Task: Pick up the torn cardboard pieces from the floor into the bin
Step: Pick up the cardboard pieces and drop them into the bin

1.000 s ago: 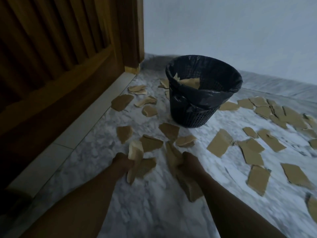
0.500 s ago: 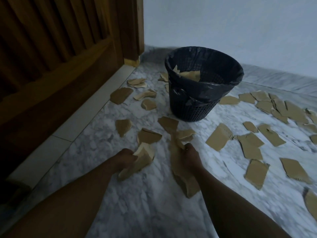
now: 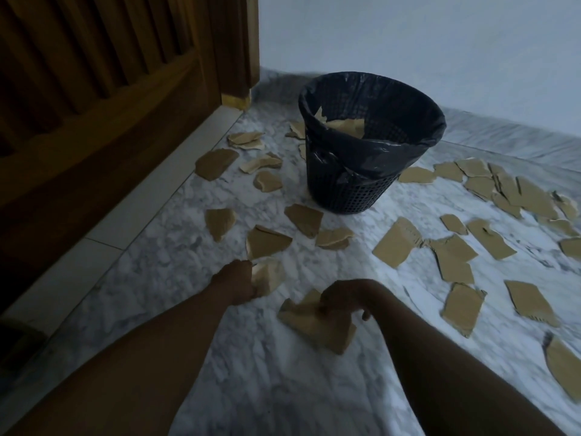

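Torn tan cardboard pieces (image 3: pixel 393 245) litter marble around upright, seemingly part-filled black bin (image 3: pixel 352 184).

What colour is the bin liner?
Black, over the dark mesh bin; liner shows best in the head view.

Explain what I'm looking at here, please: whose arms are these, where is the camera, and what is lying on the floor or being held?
There is no machine: these are a person's two bare arms, filmed by one wide-angle camera worn on the head, looking forward and down. The left hand has its grip closed on a folded piece of cardboard. The right hand grips a larger torn piece low over the floor. Ahead stands a black mesh bin lined with a dark bag, with some cardboard already inside. Many more torn pieces, such as one to the right, lie scattered on the marble floor. A wooden door is at the left.
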